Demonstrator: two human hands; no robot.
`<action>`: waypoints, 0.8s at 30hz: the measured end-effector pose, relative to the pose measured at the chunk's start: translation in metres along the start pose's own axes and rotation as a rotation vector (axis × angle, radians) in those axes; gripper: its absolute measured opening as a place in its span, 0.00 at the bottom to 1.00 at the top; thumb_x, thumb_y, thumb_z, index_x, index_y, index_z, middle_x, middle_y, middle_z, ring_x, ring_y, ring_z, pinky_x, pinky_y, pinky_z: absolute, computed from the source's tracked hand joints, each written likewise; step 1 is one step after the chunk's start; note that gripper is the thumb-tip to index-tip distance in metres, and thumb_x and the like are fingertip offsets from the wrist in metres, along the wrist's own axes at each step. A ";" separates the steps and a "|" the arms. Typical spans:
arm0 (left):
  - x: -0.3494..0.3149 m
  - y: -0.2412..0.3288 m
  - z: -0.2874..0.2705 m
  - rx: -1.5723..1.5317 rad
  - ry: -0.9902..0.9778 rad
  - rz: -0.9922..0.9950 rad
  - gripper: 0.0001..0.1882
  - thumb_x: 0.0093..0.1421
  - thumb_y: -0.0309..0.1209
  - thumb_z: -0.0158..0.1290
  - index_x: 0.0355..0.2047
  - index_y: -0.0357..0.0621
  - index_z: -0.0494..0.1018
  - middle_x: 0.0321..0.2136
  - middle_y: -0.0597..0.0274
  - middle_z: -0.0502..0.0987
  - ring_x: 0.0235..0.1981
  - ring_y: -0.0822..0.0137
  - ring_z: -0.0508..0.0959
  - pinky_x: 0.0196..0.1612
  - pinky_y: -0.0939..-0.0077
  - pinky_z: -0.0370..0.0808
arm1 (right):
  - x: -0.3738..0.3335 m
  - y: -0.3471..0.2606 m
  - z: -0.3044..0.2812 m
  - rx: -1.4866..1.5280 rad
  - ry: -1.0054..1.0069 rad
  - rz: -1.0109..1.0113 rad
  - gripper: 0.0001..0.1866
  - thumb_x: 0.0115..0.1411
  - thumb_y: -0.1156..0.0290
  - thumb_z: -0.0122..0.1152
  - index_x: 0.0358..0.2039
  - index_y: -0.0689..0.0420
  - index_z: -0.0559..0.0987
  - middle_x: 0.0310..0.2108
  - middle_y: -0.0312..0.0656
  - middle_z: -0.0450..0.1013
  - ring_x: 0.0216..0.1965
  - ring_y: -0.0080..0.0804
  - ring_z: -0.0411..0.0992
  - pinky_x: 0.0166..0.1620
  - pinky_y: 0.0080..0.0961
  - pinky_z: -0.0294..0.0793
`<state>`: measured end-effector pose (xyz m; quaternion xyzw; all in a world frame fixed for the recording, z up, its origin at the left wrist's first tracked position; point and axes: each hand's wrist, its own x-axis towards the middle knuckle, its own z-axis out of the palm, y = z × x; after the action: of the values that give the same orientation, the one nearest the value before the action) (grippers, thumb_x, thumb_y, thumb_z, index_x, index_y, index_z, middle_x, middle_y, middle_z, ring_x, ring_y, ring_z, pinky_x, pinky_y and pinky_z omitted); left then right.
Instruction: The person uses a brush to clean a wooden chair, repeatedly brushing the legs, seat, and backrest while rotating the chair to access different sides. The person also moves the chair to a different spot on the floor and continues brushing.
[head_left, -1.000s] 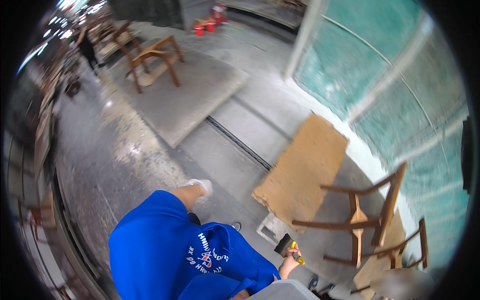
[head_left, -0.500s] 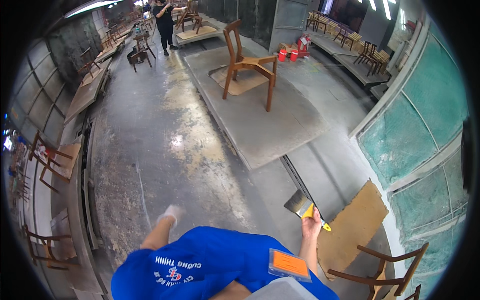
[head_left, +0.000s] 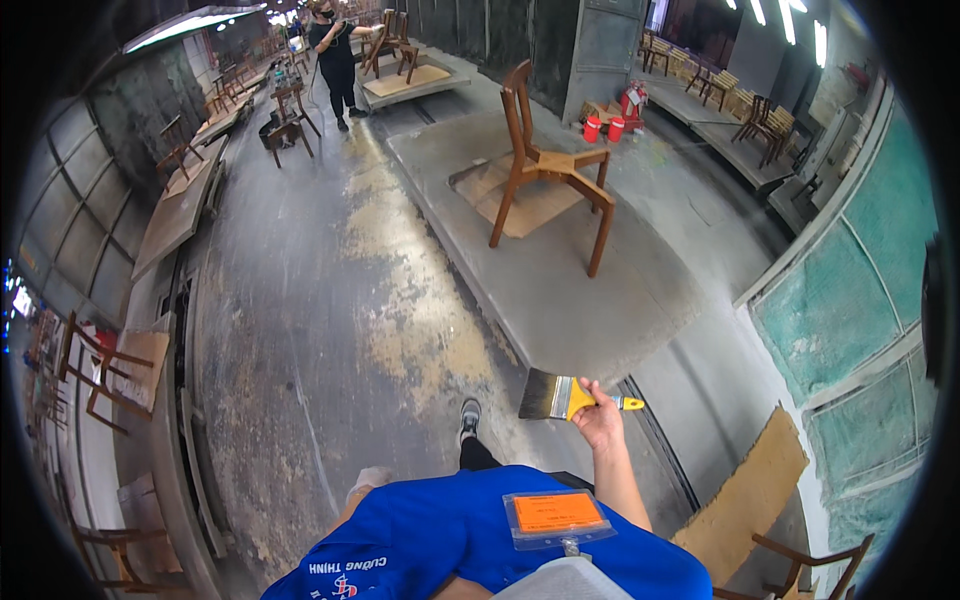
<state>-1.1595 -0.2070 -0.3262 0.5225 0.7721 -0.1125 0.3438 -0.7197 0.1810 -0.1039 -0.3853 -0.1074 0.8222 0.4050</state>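
My right hand (head_left: 600, 418) is closed round the yellow handle of a wide paintbrush (head_left: 546, 394). The brush lies nearly level, its dark bristles pointing left. Beyond it, a brown wooden chair frame (head_left: 560, 163) stands on a low grey platform (head_left: 560, 290), its seat open, with a piece of cardboard (head_left: 530, 205) beneath. The brush and hand are apart from the chair. My left hand (head_left: 370, 479), in a whitish glove, hangs low beside my blue shirt. Its fingers are mostly hidden, and no object shows in it.
A person (head_left: 335, 55) in black stands at the far platform by another chair (head_left: 392, 45). Chairs on boards line the left wall. Red buckets (head_left: 603, 129) stand beyond the platform. Green-coated panels (head_left: 860, 260) rise at right, near cardboard (head_left: 750, 490) and another chair frame (head_left: 810, 560).
The platform and its chair appear larger and closer. My right hand has brought the brush left and turned it more level. My left hand has dropped back beside my body, and a shoe now shows.
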 end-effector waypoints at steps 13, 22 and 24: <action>0.250 -0.064 -0.341 -0.212 0.316 -0.157 0.20 0.65 0.38 0.56 0.55 0.50 0.83 0.53 0.46 0.85 0.48 0.45 0.87 0.52 0.56 0.84 | 0.259 -0.086 0.282 -0.468 -0.136 -0.589 0.19 0.72 0.66 0.66 0.59 0.61 0.80 0.62 0.43 0.79 0.64 0.33 0.74 0.71 0.36 0.67; 0.362 -0.150 -0.444 -0.610 0.025 -0.095 0.18 0.63 0.30 0.59 0.53 0.43 0.82 0.44 0.52 0.87 0.47 0.52 0.87 0.51 0.61 0.85 | 0.288 -0.132 0.287 -2.117 0.191 -0.546 0.15 0.64 0.68 0.60 0.49 0.41 0.89 0.38 0.46 0.86 0.43 0.48 0.84 0.49 0.49 0.82; 0.386 -0.189 -0.474 -0.167 -0.125 0.028 0.17 0.63 0.30 0.59 0.53 0.43 0.82 0.44 0.52 0.87 0.47 0.51 0.87 0.52 0.61 0.84 | 0.286 -0.101 0.290 -2.176 0.162 -0.237 0.14 0.65 0.66 0.61 0.48 0.44 0.89 0.37 0.46 0.86 0.41 0.46 0.85 0.48 0.47 0.82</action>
<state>-1.6064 0.2458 -0.2618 0.4946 0.7487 -0.0751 0.4350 -0.9765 0.5002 -0.0137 -0.5768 -0.7848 0.2160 -0.0691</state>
